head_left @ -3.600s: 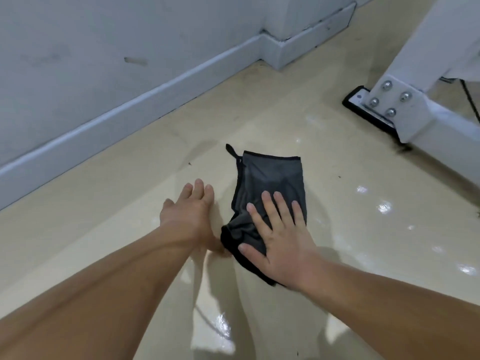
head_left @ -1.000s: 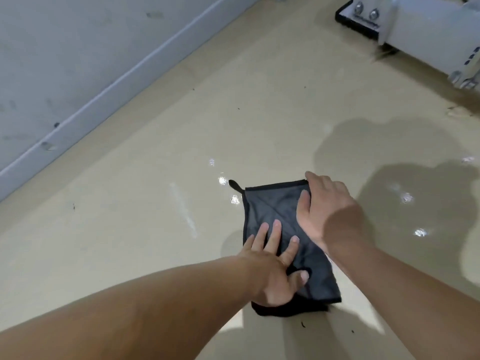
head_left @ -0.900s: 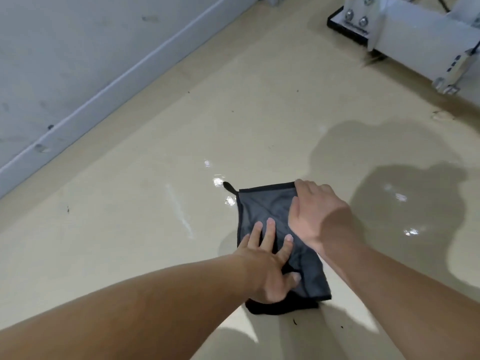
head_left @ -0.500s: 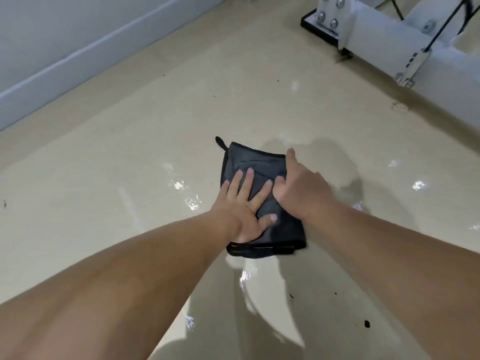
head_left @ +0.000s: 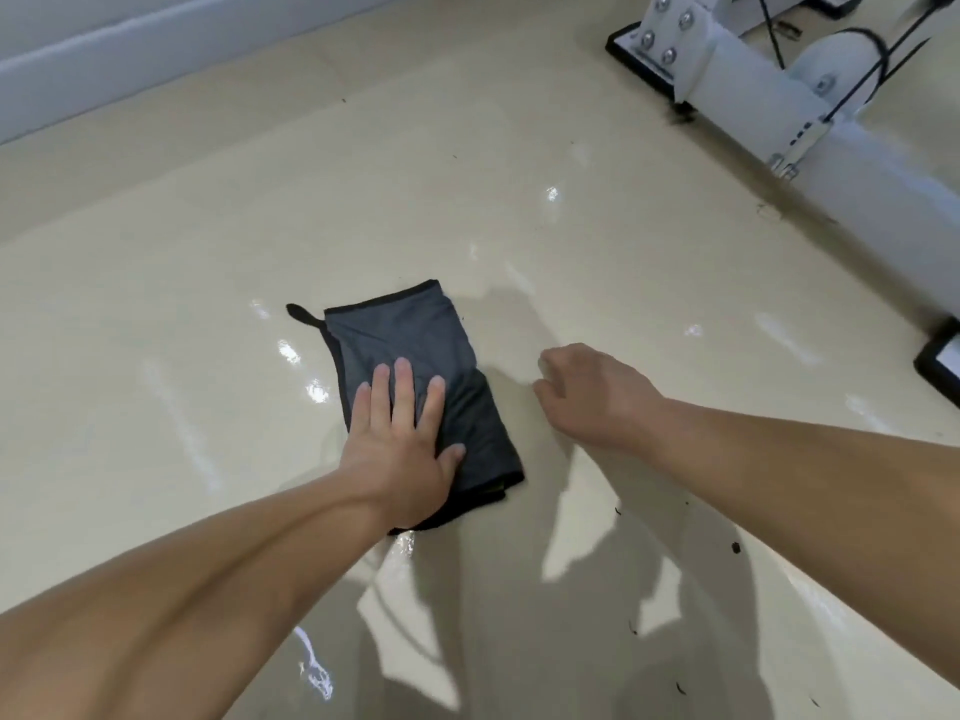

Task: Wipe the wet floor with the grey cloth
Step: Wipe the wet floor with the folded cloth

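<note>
- Grey cloth [head_left: 415, 350]: folded to a rough rectangle, dark bound edge, small dark loop tab [head_left: 298, 310] at far-left corner. Lies flat on the floor, centre of view. Sliver of yellow shows at near-right corner; no print legible on it.
- Left hand [head_left: 400, 444]: palm down on near half of cloth, fingers straight and slightly spread, thumb out to the right; presses, grips nothing.
- Right hand [head_left: 597, 392]: off the cloth, just beside its right edge, apart from it. Fingers loosely curled, holds nothing. Contact w/ floor: cannot tell.
- Both forearms bare, entering from near edge.
- Writing: strip w/ small dark marks [head_left: 802, 135] on the white frame, too small to read.
- Floor [head_left: 571, 226]: beige, smooth, glossy. Wet sheen w/ bright glints left of cloth and further out; pooled streak near bottom, below left forearm. Dark specks and bits of debris near right. Shadows of arms fall toward the viewer.
- Skirting board [head_left: 130, 49]: pale grey-blue, runs along upper left where wall meets floor.
- White metal frame [head_left: 753, 101]: upper right, standing on floor. Plate w/ four bolts [head_left: 665, 36] over a black foot pad [head_left: 631, 59]; white round part [head_left: 836, 65] behind; black cables [head_left: 878, 65] run across it.
- Second black foot [head_left: 940, 363]: at right edge, partly cut off.
</note>
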{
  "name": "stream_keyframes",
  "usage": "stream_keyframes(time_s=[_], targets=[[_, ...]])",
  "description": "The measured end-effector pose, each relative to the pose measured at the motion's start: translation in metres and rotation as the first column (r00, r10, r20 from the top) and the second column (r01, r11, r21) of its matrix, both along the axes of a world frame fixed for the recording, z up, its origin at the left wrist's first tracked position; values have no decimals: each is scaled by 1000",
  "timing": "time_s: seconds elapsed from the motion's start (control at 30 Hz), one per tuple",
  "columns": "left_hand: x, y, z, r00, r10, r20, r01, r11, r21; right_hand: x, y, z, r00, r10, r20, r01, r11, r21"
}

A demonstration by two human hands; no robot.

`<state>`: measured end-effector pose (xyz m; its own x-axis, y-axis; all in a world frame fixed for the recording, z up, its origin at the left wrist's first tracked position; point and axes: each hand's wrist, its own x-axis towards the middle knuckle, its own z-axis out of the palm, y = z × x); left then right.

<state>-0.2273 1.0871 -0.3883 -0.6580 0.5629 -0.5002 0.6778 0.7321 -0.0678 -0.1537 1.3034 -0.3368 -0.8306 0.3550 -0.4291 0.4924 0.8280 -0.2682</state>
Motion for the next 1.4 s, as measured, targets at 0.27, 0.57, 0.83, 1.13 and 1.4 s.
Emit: stream_keyframes(time_s=[0.27, 0.57, 0.83, 1.13, 1.4], targets=[[12, 21, -15, 998, 55, -35, -49, 986, 162, 38, -1, 18, 993, -106, 61, 105, 994, 8], [82, 109, -2, 916, -398, 56, 387, 911, 144, 130, 59, 41, 953, -259, 160, 267, 963, -28], [105, 139, 7, 792, -577, 197, 568, 816, 109, 164, 157, -13, 934, -357, 25, 355, 933, 51], [57, 262, -11, 927, -375, 29, 373, 926, 47, 175, 220, -39, 952, -276, -128, 301, 921, 249], [78, 421, -17, 919, -393, -23, 394, 918, 52, 185, 244, -36, 959, -268, -89, 280, 944, 172]])
